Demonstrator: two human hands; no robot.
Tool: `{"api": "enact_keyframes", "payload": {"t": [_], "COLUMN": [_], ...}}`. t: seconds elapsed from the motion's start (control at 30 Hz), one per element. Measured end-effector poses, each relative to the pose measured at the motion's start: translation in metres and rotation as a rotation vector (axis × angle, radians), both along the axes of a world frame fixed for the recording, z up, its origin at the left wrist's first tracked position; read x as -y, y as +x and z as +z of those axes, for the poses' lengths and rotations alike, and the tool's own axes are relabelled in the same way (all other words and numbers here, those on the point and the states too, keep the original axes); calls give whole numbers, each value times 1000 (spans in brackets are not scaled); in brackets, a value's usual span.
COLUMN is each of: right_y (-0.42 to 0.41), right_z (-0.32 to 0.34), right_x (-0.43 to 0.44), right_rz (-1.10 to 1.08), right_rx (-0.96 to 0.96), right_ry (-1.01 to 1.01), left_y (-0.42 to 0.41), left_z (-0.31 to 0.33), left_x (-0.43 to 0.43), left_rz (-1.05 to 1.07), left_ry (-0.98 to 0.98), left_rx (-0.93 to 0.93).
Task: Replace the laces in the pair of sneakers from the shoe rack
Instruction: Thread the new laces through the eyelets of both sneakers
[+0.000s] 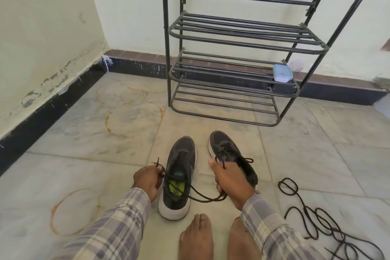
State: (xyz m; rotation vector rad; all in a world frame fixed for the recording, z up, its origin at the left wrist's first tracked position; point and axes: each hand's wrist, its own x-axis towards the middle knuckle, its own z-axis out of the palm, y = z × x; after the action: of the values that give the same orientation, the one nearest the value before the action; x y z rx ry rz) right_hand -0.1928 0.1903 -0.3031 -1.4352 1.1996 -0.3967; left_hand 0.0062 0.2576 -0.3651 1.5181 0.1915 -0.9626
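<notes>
– Two dark grey sneakers with white soles: where are they?
– Both are in front of the black metal shoe rack [238, 48]. The flat sneaker [180, 177] stands on the pale tiled floor [84, 164]. The tilted sneaker [230, 154] is held by the right hand [230, 181].
– And each grip?
– The left hand [147, 181] has its grip closed, pinching the end of a thin black lace [209, 200]. This lace runs across the flat sneaker toward the right hand. The right grip is closed around the side of the tilted sneaker. Some loose black laces [304, 209] lie apart on the floor, at the right.
</notes>
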Motion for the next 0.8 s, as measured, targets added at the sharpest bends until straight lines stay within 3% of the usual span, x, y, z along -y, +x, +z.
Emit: {"api": "enact_keyframes", "payload": {"t": [0.17, 0.37, 0.57, 0.8], "right_y": [5, 10, 8, 14], "right_z": [-6, 3, -3, -9], "right_x": [-5, -7, -10, -16], "right_rz": [70, 13, 31, -1], "right_rx": [-124, -103, -153, -20], "right_ry": [-65, -84, -95, 84], "left_y": [13, 3, 11, 22], "left_z": [12, 13, 13, -15], "left_x": [14, 23, 34, 33], "left_rz": [-26, -134, -127, -147], "left_ry": [-63, 202, 239, 294], "left_rx": [33, 175, 258, 366]}}
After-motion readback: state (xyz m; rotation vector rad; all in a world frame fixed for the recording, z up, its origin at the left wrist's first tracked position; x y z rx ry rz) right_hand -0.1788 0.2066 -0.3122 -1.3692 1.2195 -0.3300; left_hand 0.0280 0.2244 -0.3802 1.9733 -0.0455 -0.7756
